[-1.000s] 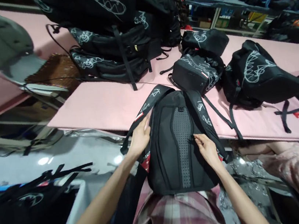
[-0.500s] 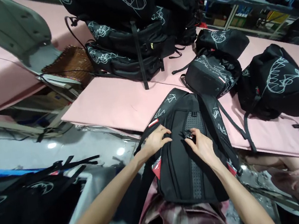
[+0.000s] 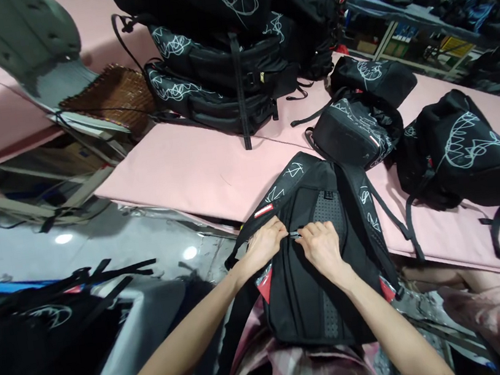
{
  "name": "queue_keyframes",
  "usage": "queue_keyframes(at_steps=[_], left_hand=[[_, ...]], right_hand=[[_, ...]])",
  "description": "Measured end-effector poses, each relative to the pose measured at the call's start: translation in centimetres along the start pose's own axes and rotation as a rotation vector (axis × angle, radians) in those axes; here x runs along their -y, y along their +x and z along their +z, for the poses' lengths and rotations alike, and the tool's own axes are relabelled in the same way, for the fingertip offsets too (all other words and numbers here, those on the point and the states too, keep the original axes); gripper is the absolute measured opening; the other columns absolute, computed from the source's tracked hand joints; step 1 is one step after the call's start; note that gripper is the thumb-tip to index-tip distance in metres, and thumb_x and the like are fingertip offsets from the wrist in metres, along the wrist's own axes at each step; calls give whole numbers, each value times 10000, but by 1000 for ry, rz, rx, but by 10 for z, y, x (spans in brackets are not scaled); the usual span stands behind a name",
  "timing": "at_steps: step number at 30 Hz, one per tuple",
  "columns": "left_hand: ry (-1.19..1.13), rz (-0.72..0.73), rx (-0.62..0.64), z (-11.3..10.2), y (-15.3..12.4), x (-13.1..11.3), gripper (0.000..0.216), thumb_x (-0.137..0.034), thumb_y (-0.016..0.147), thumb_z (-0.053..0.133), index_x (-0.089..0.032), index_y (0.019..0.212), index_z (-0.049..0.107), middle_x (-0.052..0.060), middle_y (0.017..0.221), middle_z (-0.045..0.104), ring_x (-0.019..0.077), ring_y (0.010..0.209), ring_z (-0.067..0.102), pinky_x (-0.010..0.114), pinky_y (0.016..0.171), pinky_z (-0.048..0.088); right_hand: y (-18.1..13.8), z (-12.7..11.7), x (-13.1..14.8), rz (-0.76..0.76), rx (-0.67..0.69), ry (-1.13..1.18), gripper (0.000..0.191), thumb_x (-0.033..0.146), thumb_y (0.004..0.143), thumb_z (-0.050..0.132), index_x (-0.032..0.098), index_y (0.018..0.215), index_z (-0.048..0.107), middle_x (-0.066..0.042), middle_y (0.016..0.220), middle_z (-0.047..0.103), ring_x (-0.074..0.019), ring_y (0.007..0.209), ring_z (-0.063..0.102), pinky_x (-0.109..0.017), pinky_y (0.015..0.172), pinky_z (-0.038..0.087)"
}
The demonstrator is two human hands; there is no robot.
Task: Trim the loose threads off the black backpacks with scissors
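Note:
A black backpack (image 3: 294,305) with white scribbled lines on its straps rests on my lap, back panel facing up, its top leaning on the pink table edge. Above the panel, a small shiny grey piece (image 3: 294,234) bridges the gap between my fingertips; its kind is too small to make out. My left hand (image 3: 267,242) pinches its left end. Fingers bent and pressed together, my right hand (image 3: 322,247) grips the other end. A red-and-white label (image 3: 263,211) shows on the left strap, and red tags in clear plastic (image 3: 265,284) hang at the sides.
Stacked black backpacks (image 3: 217,86) stand on the pink table (image 3: 192,171). More black bags (image 3: 463,148) lie to the right. A grey chair (image 3: 46,61) with a woven brown mat is at upper left. At lower left is a bin (image 3: 124,348) of black bags. Another person's arm (image 3: 435,279) is at right.
My right hand has moved left with the small piece, off the panel's middle. My left fingers, earlier apart, have closed on it, and the hands now nearly meet.

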State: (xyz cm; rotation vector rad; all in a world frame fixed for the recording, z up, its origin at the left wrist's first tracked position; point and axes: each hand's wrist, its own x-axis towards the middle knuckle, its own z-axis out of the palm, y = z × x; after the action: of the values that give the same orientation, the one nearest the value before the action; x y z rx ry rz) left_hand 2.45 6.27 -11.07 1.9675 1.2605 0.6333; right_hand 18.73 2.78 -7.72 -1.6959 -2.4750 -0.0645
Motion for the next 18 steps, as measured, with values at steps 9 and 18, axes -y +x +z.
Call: queue_keyframes(at_steps=[9,18], left_hand=[[-300,-152,6,-33,12,9,250,-359,755,550,-221,556,614,25,723,595,197,741,544,274,801,405],[-1144,-450,-322,-21,40,-11,259,-251,799,446,-215,673,668,15,717,595,142,726,586,201,707,483]], right_hand=[[-4,-1,-14,111,-4,158,116,263,863,534,199,877,630,-46,809,650,-202,796,566,-328,703,348],[-30,10,-47,437,-1,667,214,361,801,551,222,934,645,-35,924,679,-214,819,622,-326,734,449]])
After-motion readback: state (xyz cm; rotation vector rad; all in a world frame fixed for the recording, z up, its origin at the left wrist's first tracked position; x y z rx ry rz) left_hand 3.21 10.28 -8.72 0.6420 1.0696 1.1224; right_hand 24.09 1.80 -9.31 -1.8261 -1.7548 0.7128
